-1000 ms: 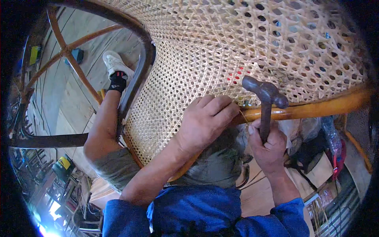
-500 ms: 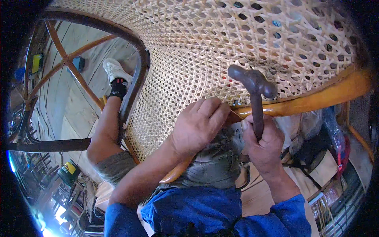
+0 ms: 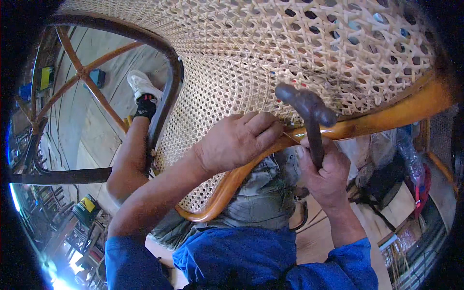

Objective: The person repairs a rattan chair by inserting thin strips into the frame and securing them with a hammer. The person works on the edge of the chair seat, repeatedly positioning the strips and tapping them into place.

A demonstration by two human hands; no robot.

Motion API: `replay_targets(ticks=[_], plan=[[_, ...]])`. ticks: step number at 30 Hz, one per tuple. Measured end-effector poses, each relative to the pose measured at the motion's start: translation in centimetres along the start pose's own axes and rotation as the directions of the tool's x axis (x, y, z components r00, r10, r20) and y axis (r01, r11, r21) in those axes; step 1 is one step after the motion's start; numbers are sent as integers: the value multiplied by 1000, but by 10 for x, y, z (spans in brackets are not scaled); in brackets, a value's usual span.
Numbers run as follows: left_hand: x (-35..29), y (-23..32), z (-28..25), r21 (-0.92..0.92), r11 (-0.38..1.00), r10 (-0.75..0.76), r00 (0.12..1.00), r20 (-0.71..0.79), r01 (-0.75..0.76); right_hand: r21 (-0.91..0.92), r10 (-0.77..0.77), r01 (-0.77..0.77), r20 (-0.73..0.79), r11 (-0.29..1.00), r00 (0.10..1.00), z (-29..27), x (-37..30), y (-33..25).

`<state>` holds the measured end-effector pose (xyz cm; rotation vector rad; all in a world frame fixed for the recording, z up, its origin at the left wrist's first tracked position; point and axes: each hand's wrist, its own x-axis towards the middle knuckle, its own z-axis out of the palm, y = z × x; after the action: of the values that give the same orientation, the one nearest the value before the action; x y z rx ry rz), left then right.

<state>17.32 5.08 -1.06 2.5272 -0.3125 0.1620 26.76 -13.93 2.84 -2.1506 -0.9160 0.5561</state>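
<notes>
Right hand: the right hand (image 3: 325, 166) is clamped around the handle of the hammer (image 3: 313, 121), thumb against the shaft.
Hammer: its head stands above the right hand, up and slightly left of it, in front of the cane (image 3: 227, 72) in this view; whether the two touch cannot be told.
Left hand: the left hand (image 3: 240, 139) is curled, fingers together, at the lower edge of the cane, just left of the hammer and not on it; what its fingertips grip is hidden.
Strand: a thin strand (image 3: 292, 138) shows between the two hands, over the rail (image 3: 379, 123).
Rail: glossy and orange-brown, it borders the cane, curving down beneath the left wrist and running right behind the hammer.
Cane: pale and openwork, it spreads beyond both hands.
Lap: grey-green shorts (image 3: 263, 195) lie below the rail, between the forearms.
Far left: a white shoe (image 3: 141, 84) rests on the floor (image 3: 108, 50), beside the dark frame (image 3: 166, 104).
</notes>
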Motion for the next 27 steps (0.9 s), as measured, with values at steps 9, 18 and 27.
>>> replay_targets(ticks=[9, 18, 27], plan=[[-1, 12, 12, -123, 967, -233, 969, -77, 223, -51, 155, -161, -106, 986, 982, 5, 5, -16], [-6, 31, 43, -280, 858, -511, 765, -392, 430, -224, 183, -146, 151, 963, 971, -52, -20, -35], [-7, 32, 46, -346, 833, -550, 708, -442, 432, -392, 259, -145, 256, 908, 931, -56, -43, -36]])
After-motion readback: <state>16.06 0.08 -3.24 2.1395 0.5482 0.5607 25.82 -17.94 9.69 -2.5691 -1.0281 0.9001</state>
